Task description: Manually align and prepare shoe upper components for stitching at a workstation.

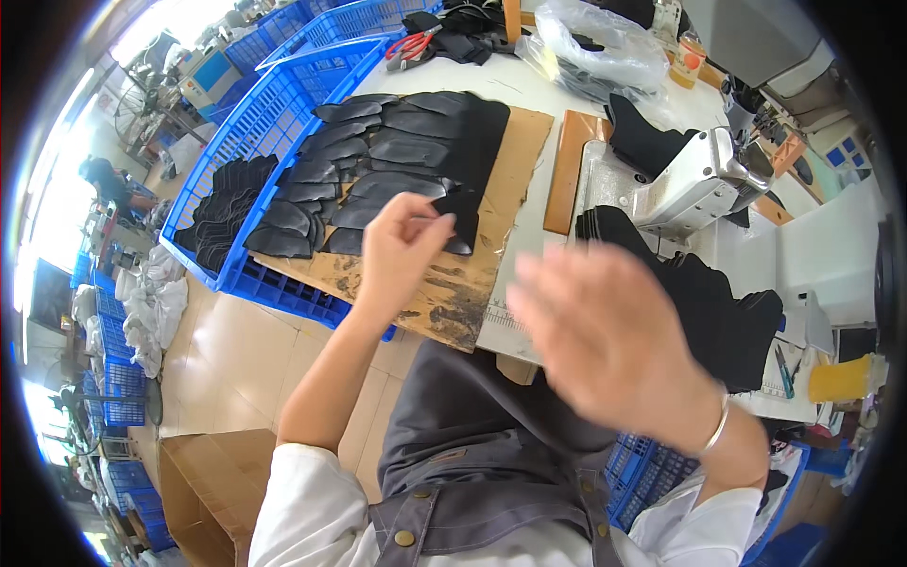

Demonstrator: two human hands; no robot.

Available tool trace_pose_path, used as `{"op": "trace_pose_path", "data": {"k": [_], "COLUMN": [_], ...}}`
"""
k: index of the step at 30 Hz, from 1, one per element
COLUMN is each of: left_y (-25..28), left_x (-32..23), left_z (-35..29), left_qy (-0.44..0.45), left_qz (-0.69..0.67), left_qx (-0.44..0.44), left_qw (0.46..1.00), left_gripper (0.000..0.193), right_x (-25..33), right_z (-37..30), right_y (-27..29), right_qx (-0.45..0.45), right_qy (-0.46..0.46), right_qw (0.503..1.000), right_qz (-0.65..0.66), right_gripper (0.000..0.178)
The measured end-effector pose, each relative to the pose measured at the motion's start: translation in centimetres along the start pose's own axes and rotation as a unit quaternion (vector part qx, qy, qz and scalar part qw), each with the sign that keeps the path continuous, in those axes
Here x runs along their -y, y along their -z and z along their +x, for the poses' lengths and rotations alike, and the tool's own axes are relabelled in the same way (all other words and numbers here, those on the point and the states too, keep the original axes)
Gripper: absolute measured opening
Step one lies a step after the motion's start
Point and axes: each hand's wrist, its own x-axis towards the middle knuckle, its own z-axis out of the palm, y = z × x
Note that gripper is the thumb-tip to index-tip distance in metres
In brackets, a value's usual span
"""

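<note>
My left hand is over the near right part of a brown board, its thumb and fingers pinched at the edge of a black fabric piece. Overlapping rows of shiny black curved pieces cover most of that board, beside a matte black strip along their right side. My right hand, with a bangle at the wrist, is raised near the table's front edge and smeared by motion. Just beyond it lies a stack of black cut pieces, close to a sewing machine.
A blue crate holding wavy black pieces stands at the left, against the board. Red-handled scissors and a clear plastic bag lie at the back. A cardboard box is on the floor. Teal snips rest at the right.
</note>
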Motion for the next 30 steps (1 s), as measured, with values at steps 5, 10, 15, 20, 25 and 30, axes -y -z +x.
{"op": "trace_pose_path", "data": {"k": [5, 10, 15, 20, 25, 30], "left_y": [-4.7, -6.0, -6.1, -5.5, -1.7, 1.0], "left_x": [-1.1, 1.2, 1.5, 1.6, 1.3, -3.4], "left_z": [-0.1, -1.2, -1.5, -1.9, -3.0, -4.0], "left_qy": [-0.292, -0.347, -0.366, -0.298, -0.134, -0.204], "left_qz": [0.241, 0.314, 0.326, 0.224, 0.051, -0.155], "left_qx": [0.073, 0.095, 0.069, 0.022, -0.126, -0.120], "left_qw": [0.923, 0.879, 0.869, 0.928, 0.982, 0.959], "left_gripper": [0.012, 0.017, 0.017, 0.014, 0.018, 0.014], "right_x": [-8.9, -11.3, -11.6, -11.3, -11.1, -12.8], "right_z": [5.3, 5.3, 5.7, 6.0, 6.3, 6.3], "right_y": [-2.3, -5.1, -7.4, -9.0, -9.5, -9.6], "right_qx": [-0.026, 0.290, 0.332, 0.386, 0.368, 0.381], "right_qy": [0.081, -0.034, -0.104, -0.116, -0.105, -0.123], "right_qw": [0.996, 0.956, 0.937, 0.910, 0.916, 0.914], "right_qz": [-0.017, -0.037, -0.032, -0.098, -0.120, -0.069], "right_gripper": [0.029, 0.029, 0.043, 0.048, 0.046, 0.044]}}
